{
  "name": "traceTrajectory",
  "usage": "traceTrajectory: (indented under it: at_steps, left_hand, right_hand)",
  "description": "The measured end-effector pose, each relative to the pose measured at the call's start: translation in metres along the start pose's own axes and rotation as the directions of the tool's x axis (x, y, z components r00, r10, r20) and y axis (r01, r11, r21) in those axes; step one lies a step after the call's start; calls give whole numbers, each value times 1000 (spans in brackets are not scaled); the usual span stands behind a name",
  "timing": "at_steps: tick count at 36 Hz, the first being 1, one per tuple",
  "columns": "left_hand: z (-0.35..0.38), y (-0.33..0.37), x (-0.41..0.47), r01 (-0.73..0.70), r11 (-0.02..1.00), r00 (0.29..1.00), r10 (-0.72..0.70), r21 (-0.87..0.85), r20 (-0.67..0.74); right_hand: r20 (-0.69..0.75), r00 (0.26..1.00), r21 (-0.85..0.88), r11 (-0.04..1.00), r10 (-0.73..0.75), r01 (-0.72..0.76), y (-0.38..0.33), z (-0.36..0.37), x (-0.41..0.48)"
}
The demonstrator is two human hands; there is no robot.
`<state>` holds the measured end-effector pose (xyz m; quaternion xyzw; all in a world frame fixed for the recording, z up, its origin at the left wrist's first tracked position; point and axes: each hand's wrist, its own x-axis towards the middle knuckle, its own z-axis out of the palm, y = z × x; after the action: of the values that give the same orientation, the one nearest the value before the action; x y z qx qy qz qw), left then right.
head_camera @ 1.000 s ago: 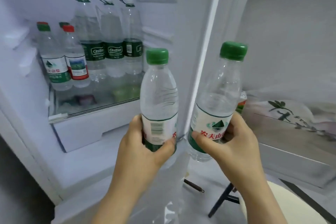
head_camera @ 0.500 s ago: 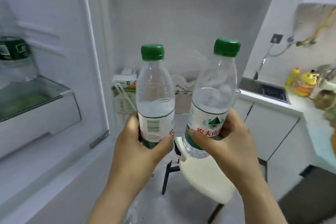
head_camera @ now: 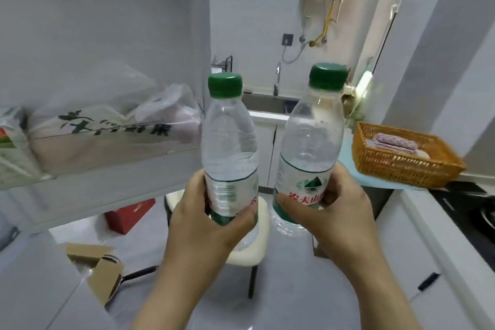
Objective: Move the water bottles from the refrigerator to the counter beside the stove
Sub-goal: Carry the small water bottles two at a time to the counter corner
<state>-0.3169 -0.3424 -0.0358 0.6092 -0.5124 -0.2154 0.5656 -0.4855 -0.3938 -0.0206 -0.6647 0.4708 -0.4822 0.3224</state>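
I hold two clear water bottles with green caps upright in front of me. My left hand grips the left bottle round its label near the base. My right hand grips the right bottle, whose label shows a green mountain and red characters. The open refrigerator door fills the left side. The black stove lies at the right edge, set in the white counter.
A wicker basket with folded cloths sits on a light blue mat right of the bottles. A sink and tap stand behind. Below are a cream stool, a red box and torn cardboard on the floor.
My view has swung right, away from the refrigerator shelves towards the kitchen counter and stove. Both hands still carry their bottles in the same grip.
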Motion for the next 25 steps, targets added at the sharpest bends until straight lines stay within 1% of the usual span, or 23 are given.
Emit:
traceTrajectory:
  at_steps: [6,11,16,19,25]
  left_hand:
    - [63,15,-2,-32,999,988,38,-42,148]
    - [112,30,1,-76,991,950,105,-108,294]
    - [160,40,9,-122,978,879,186,-170,439]
    - [189,45,16,-128,969,826,223,-213,517]
    - [249,57,36,-153,936,713,326,-316,620]
  right_hand:
    - [-130,991,-48,999,17,-24,25,-59,-10]
    - [-272,961,-72,994,60,-83,41,-102,-20]
    - [-408,905,-91,981,121,-172,54,-140,-25]
    - [-488,860,-88,971,151,-220,61,-159,-26]
    - [-637,754,-150,934,159,-324,71,-190,-22]
